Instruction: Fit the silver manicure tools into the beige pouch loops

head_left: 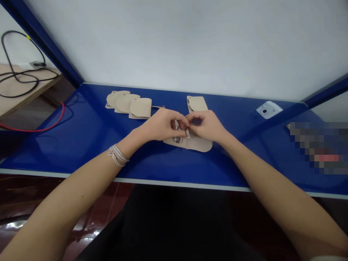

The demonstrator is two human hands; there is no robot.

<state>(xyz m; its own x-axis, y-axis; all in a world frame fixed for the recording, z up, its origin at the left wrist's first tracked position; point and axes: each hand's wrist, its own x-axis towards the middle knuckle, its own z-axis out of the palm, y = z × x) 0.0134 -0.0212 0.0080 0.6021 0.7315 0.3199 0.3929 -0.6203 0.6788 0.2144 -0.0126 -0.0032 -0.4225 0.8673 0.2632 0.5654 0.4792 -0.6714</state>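
My left hand and my right hand meet above a beige leather-like flap, and their fingertips pinch a small metal clasp between them. A second metal fitting lies on the flap just below my left fingers. Several matching beige flaps overlap in a row behind my left hand. Another beige flap lies behind my right hand. A thin metal strip sits beside the row. My fingers hide part of the clasp.
Everything lies on a glossy blue table with a pale front edge. A round-lensed white device sits at the back right. A red cable runs at the left, with a black cable on a wooden shelf beyond. A pixelated patch covers the right side.
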